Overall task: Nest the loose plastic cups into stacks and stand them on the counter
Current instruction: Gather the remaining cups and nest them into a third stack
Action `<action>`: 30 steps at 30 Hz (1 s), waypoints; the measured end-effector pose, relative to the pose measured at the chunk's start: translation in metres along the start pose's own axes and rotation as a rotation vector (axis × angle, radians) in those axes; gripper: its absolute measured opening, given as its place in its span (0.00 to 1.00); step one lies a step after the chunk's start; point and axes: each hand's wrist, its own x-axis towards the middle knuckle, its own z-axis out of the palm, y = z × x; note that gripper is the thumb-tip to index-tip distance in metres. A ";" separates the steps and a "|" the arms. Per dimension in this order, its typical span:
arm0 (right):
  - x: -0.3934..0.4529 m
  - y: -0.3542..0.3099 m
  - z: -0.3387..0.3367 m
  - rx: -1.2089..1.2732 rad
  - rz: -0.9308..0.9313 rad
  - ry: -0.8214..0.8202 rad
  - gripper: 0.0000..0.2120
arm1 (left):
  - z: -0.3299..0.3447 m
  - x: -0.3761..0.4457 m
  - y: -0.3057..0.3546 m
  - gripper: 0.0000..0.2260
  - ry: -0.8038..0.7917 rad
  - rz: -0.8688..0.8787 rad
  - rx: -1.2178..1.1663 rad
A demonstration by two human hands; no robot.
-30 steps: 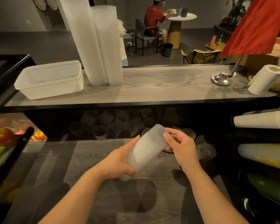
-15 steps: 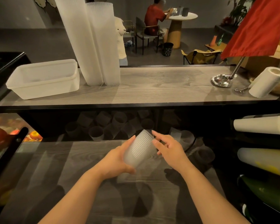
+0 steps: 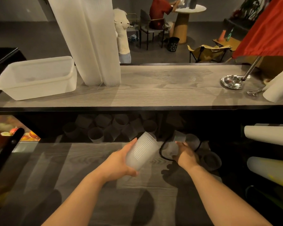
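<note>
Nearest the camera, the person's left hand [image 3: 119, 162] is wrapping its grip around a short nested stack of ribbed translucent cups [image 3: 141, 152], holding it tilted above the lower bench [image 3: 88, 160] with the mouth pointing up and away. Just to the right, the right hand [image 3: 185, 154] is reaching into the dim corner with its grip closing on a single loose cup [image 3: 173, 147] that is lying inside a loop of black cable [image 3: 162, 152]; the fingers are partly hidden, so how firmly it is grasping is unclear. These cups are likely feather-light, thin-walled and easily crushed, slightly slick, so taking them lightly around the ribbed side wall looks wisest. Farther back, more loose cups [image 3: 114, 126] are lying jumbled in the shadow beneath the upper bench [image 3: 162, 90]. On that surface two very tall finished cup stacks [image 3: 91, 43] are standing, leaning against each other, beside a frosted rectangular plastic tub [image 3: 38, 77] that appears to be holding nothing. At the far right a paper towel roll [image 3: 279, 85] is lying near a chrome stand base [image 3: 232, 81].
</note>
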 end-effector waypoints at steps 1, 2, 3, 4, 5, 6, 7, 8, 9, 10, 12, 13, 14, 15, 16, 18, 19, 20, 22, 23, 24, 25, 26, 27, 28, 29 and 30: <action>0.001 -0.001 0.001 -0.015 0.001 -0.008 0.31 | -0.001 0.000 -0.001 0.53 -0.001 -0.001 0.000; 0.000 -0.004 0.000 -0.025 -0.002 0.002 0.30 | -0.001 0.000 -0.002 0.53 -0.002 -0.004 0.003; -0.002 -0.006 -0.001 -0.031 -0.005 0.020 0.29 | -0.002 0.000 -0.004 0.53 0.000 -0.005 0.007; -0.003 -0.008 -0.004 -0.028 -0.007 0.034 0.29 | -0.004 -0.001 -0.005 0.53 0.001 -0.011 0.011; -0.005 -0.011 -0.007 -0.015 -0.009 0.039 0.28 | -0.005 -0.001 -0.007 0.53 0.002 -0.018 0.017; -0.007 -0.013 -0.011 0.011 -0.016 0.047 0.27 | -0.006 -0.001 -0.009 0.53 0.003 -0.024 0.022; -0.009 -0.016 -0.015 0.048 -0.021 0.056 0.26 | -0.007 -0.001 -0.010 0.53 0.006 -0.028 0.029; -0.012 -0.018 -0.018 0.095 -0.021 0.059 0.25 | -0.008 -0.001 -0.011 0.54 0.009 -0.031 0.035; -0.015 -0.019 -0.023 0.138 -0.017 0.057 0.23 | -0.008 -0.001 -0.012 0.54 0.009 -0.032 0.039; -0.018 -0.020 -0.026 0.179 -0.006 0.056 0.20 | -0.008 -0.001 -0.013 0.54 0.006 -0.033 0.041; -0.027 -0.021 -0.033 0.302 0.021 0.087 0.13 | -0.007 -0.001 -0.014 0.54 -0.004 -0.027 0.042; -0.032 -0.022 -0.038 0.416 0.020 0.115 0.10 | -0.006 -0.001 -0.014 0.54 -0.011 -0.022 0.039; -0.039 -0.026 -0.044 0.566 0.012 0.148 0.10 | -0.005 -0.001 -0.014 0.54 -0.021 -0.016 0.038; -0.046 -0.030 -0.052 0.725 0.010 0.175 0.10 | -0.004 -0.002 -0.014 0.54 -0.031 -0.006 0.041; -0.055 -0.035 -0.060 0.875 0.016 0.184 0.09 | -0.004 -0.002 -0.014 0.54 -0.039 0.009 0.049; -0.072 -0.044 -0.073 1.096 -0.011 0.174 0.07 | -0.002 -0.003 -0.011 0.54 -0.054 0.041 0.060; -0.079 -0.048 -0.077 1.149 -0.037 0.167 0.06 | -0.002 -0.003 -0.009 0.53 -0.060 0.057 0.061; -0.085 -0.050 -0.080 1.176 -0.060 0.158 0.06 | -0.001 -0.003 -0.007 0.53 -0.064 0.074 0.060; -0.094 -0.055 -0.084 1.210 -0.077 0.141 0.06 | -0.001 -0.004 -0.003 0.53 -0.067 0.097 0.059; -0.096 -0.057 -0.085 1.229 -0.072 0.131 0.06 | -0.001 -0.005 -0.002 0.53 -0.068 0.103 0.056; -0.099 -0.058 -0.085 1.247 -0.070 0.121 0.06 | -0.001 -0.005 0.000 0.52 -0.069 0.109 0.051; -0.101 -0.060 -0.086 1.258 -0.075 0.112 0.07 | -0.002 -0.006 0.001 0.52 -0.071 0.114 0.048; -0.104 -0.062 -0.086 1.266 -0.080 0.105 0.07 | -0.002 -0.007 0.001 0.52 -0.072 0.120 0.047; -0.105 -0.063 -0.085 1.270 -0.086 0.102 0.07 | -0.002 -0.008 0.002 0.52 -0.072 0.123 0.040; -0.106 -0.064 -0.084 1.267 -0.089 0.105 0.07 | -0.003 -0.009 0.003 0.52 -0.070 0.126 0.030; -0.106 -0.065 -0.083 1.250 -0.093 0.115 0.07 | -0.003 -0.010 0.003 0.52 -0.068 0.127 0.017; -0.107 -0.066 -0.082 1.225 -0.095 0.128 0.06 | -0.004 -0.011 0.004 0.52 -0.067 0.129 0.006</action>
